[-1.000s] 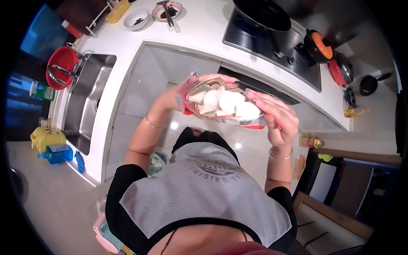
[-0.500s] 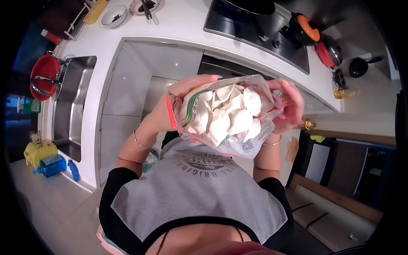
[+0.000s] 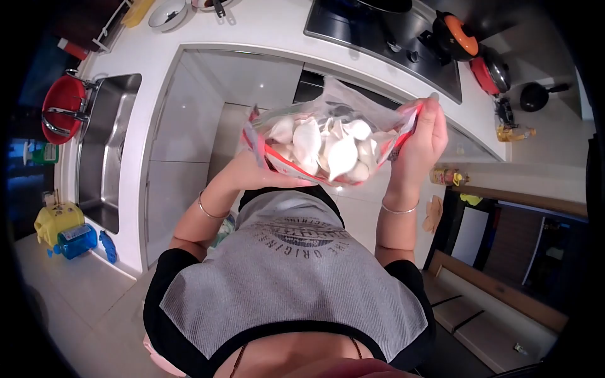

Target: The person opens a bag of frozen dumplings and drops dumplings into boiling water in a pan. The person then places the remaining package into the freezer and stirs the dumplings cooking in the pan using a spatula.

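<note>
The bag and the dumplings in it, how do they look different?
The bag has red on it; the dumplings look plain white.
The bag is bigger than any one of the dumplings.
The left hand and right hand hold the bag, while the dumplings lie inside it.
Both are up off the counter.

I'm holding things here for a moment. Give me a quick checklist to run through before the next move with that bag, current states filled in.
1. Bag mouth open: ok, it gapes toward the camera.
2. Dumplings inside the bag: ok, none seen spilled.
3. Left hand on the bag: ok, it holds the left side.
4. Right hand on the bag: ok, it grips the right edge.
5. Bag above the counter: not ok, it is held in front of it.
6. Pan contents: cannot tell, the picture's top edge cuts it off.
</note>
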`<state>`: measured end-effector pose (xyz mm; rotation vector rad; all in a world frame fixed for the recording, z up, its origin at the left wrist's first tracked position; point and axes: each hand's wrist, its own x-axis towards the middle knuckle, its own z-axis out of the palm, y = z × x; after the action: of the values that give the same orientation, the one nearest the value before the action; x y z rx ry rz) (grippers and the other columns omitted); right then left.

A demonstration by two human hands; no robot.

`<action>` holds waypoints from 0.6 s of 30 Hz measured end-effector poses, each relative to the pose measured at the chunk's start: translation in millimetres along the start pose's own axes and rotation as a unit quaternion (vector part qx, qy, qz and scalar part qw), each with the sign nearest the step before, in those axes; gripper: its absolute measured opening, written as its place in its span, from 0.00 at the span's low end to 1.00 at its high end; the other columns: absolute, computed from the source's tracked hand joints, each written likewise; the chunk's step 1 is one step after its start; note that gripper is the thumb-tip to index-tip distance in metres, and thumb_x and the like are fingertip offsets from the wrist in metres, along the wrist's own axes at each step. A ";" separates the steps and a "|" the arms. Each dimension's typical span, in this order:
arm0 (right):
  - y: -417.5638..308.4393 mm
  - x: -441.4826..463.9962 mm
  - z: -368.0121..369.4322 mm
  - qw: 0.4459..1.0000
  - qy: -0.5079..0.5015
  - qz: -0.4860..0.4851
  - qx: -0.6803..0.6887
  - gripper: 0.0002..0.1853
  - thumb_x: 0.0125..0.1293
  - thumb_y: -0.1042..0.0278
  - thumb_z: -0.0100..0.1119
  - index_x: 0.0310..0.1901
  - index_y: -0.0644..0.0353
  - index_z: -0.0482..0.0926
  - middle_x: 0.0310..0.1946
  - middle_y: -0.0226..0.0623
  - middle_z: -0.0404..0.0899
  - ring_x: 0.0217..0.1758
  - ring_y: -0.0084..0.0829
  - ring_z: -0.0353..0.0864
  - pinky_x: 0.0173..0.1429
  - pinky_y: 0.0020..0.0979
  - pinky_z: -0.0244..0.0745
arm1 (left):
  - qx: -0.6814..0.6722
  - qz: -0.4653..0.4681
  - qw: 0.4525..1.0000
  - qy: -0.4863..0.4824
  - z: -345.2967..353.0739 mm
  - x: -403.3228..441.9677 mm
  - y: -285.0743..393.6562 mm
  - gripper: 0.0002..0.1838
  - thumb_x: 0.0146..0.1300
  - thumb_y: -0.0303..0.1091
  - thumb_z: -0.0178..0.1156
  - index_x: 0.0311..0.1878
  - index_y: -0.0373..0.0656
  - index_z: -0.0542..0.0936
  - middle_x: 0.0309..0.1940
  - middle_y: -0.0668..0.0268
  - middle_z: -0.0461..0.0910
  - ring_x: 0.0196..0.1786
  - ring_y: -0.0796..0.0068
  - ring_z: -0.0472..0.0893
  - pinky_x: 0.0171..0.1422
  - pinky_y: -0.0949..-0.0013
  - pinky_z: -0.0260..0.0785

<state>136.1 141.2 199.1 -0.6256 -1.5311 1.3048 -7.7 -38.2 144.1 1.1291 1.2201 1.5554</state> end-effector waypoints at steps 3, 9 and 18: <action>8.6 -0.4 1.7 1.000 0.015 -0.015 0.020 0.17 0.72 0.62 0.43 0.28 0.64 0.71 0.23 0.32 0.74 0.26 0.16 0.67 0.31 0.19 0.63 | 0.052 0.002 0.998 -0.024 -2.5 -3.7 -9.1 0.56 0.37 0.32 0.76 0.69 0.37 0.52 0.64 0.56 0.60 0.66 0.69 0.61 0.66 0.66 0.58; 17.5 -2.8 8.2 0.984 -0.033 -0.160 0.078 0.18 0.73 0.61 0.41 0.30 0.67 0.69 0.26 0.39 0.74 0.29 0.26 0.72 0.36 0.25 0.68 | -0.001 0.061 0.998 -0.014 3.6 0.5 -8.9 0.59 0.35 0.37 0.78 0.69 0.37 0.51 0.67 0.57 0.56 0.68 0.64 0.60 0.69 0.62 0.56; 23.9 0.5 -7.9 0.981 0.028 -0.190 0.034 0.26 0.74 0.53 0.31 0.44 0.71 0.73 0.37 0.51 0.78 0.40 0.39 0.79 0.50 0.34 0.73 | -0.154 0.072 0.979 0.117 2.6 -20.7 -7.4 0.28 0.58 0.36 0.61 0.60 0.36 0.65 0.59 0.55 0.66 0.61 0.63 0.68 0.65 0.63 0.61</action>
<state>138.1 151.9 176.4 -0.3023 -1.4672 1.0324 0.5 -56.1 134.0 0.8656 1.0160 1.9535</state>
